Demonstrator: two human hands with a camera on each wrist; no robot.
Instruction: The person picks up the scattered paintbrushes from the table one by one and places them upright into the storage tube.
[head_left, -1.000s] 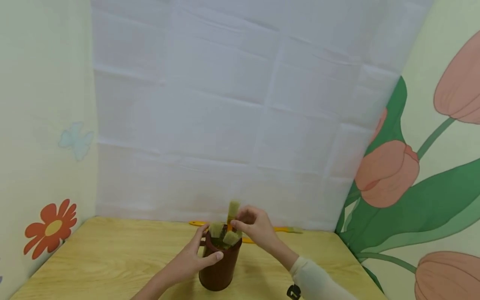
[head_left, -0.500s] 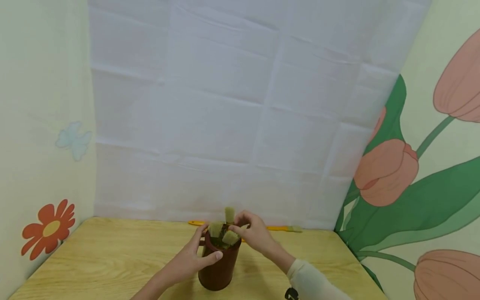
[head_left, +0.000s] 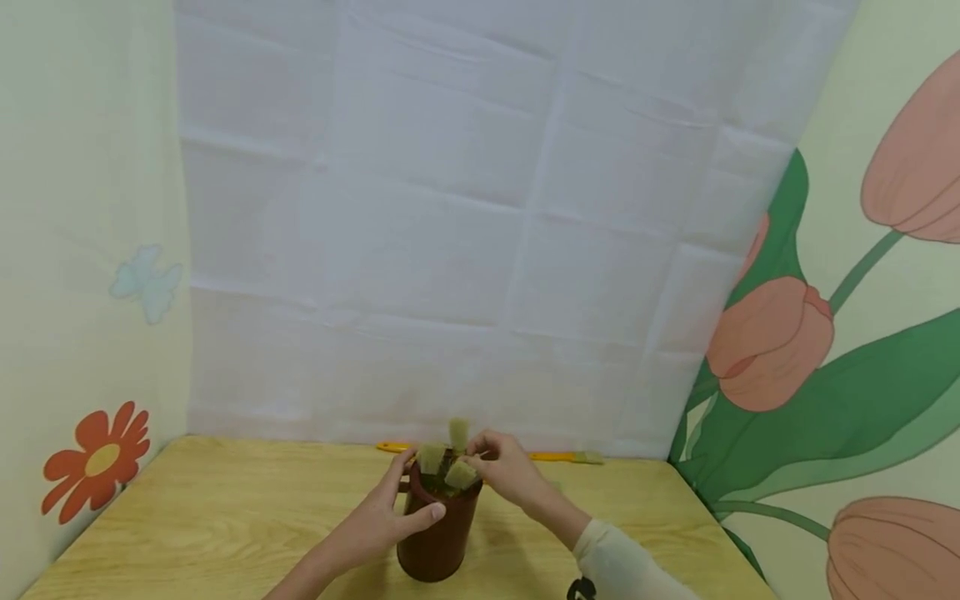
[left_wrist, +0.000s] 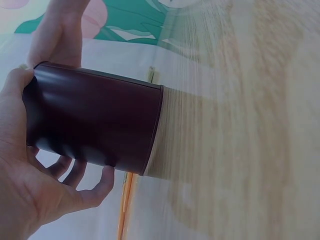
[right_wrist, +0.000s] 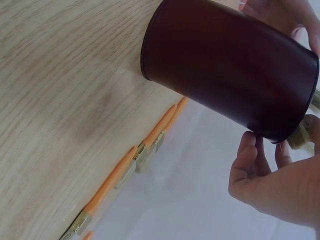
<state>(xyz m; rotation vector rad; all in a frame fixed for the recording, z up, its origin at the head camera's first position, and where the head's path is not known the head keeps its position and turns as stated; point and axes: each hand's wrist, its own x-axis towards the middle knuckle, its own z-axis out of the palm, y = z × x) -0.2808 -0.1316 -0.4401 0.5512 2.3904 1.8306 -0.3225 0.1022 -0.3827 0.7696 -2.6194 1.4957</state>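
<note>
A dark brown cylindrical pen holder stands upright on the table. My left hand grips it near the rim, thumb on the near side, as the left wrist view also shows. Several paintbrushes stand in it, bristles up: one on the left, one tilted at the front right, and a taller one at the back. My right hand is at the right of the rim, thumb and fingers pinching at the tilted paintbrush's bristles. The brush handles are hidden inside the holder.
Paintbrushes with orange handles lie along the back of the wooden table, by the white cloth. One brush sticks out behind my right hand. Flower-painted walls stand at either side.
The taller paintbrush has sunk lower into the holder. My right hand has come off it and shifted slightly down to the tilted brush. My left hand has kept its hold.
</note>
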